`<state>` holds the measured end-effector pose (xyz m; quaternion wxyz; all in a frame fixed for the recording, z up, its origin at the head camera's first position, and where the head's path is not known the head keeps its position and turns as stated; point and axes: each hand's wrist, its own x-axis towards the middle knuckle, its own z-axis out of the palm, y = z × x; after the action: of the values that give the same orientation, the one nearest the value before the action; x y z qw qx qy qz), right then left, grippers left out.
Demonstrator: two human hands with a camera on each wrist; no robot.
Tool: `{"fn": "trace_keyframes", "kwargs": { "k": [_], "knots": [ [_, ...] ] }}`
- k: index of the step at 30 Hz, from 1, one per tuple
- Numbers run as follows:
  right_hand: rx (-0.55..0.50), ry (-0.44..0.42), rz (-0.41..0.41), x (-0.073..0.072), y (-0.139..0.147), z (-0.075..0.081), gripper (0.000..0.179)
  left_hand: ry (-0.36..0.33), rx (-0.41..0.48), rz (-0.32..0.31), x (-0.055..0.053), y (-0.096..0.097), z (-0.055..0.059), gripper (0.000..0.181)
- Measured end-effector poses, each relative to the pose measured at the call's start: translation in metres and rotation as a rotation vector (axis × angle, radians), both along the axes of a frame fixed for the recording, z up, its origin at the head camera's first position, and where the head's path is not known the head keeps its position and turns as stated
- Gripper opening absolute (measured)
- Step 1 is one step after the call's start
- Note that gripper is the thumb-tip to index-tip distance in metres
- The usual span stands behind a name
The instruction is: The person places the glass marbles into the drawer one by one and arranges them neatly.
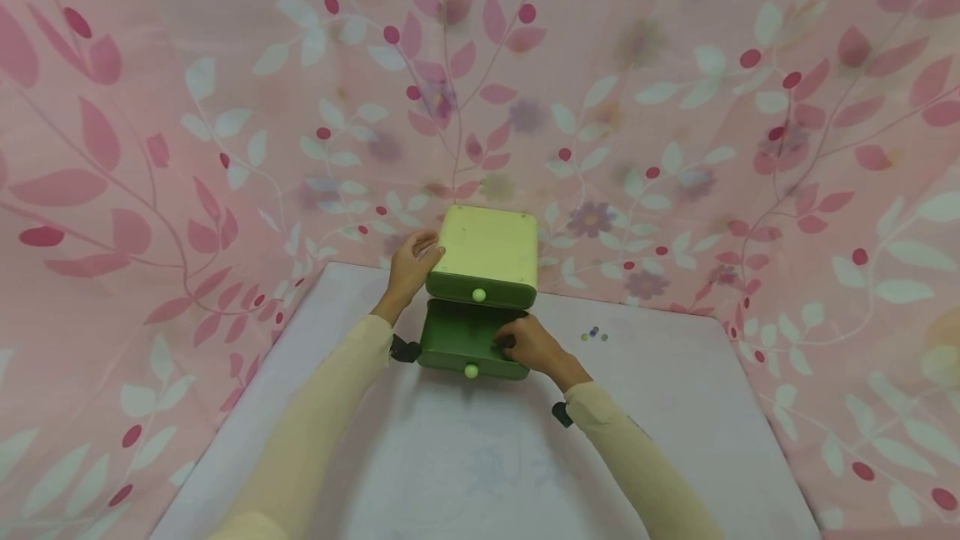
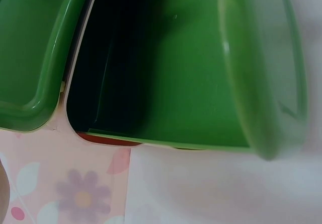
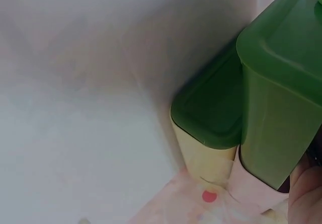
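A small drawer unit [image 1: 489, 242] with a pale yellow top stands at the back of the table. One green drawer [image 1: 459, 325] with a light green knob is pulled out; the drawer above it is closed. My left hand [image 1: 409, 267] rests against the unit's left side, fingers loosely bent. Over the right part of the pulled-out drawer is my right hand [image 1: 531, 345], its fingers curled together around a small dark object [image 3: 316, 151], mostly hidden by the hand. In the left wrist view, the visible floor of the drawer [image 2: 191, 83] is bare green.
Several small coloured marbles [image 1: 595, 333] lie on the white table [image 1: 645, 407] right of the drawer. A pink leaf-patterned cloth [image 1: 480, 65] hangs behind and on both sides. Another green drawer front [image 3: 214, 105] sits closed beneath the pulled-out one in the right wrist view.
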<state>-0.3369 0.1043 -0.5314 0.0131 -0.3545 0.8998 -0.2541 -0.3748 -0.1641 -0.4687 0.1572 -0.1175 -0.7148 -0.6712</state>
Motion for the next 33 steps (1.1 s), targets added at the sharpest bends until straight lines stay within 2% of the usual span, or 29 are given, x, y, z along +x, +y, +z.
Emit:
{"fn": "trace_keyframes", "kwargs": {
  "k": [7,11,21,29,33],
  "knots": [
    [0.018,0.001,0.014,-0.002,0.000,-0.002,0.025,-0.010,-0.014,0.042,-0.015,-0.001,-0.018,0.046],
    [0.040,0.000,0.027,-0.002,0.000,-0.001,0.025,-0.017,-0.023,0.061,-0.018,-0.001,-0.023,0.046],
    [0.059,0.035,0.029,-0.002,0.000,-0.001,0.026,0.003,-0.021,0.062,-0.018,0.000,-0.022,0.052],
    [0.056,0.027,0.024,-0.001,0.000,-0.002,0.026,0.001,-0.045,0.086,-0.020,0.000,-0.024,0.048],
    [0.058,0.034,0.025,-0.001,0.000,-0.002,0.026,0.010,-0.032,0.078,-0.021,0.000,-0.025,0.049]
  ]
}}
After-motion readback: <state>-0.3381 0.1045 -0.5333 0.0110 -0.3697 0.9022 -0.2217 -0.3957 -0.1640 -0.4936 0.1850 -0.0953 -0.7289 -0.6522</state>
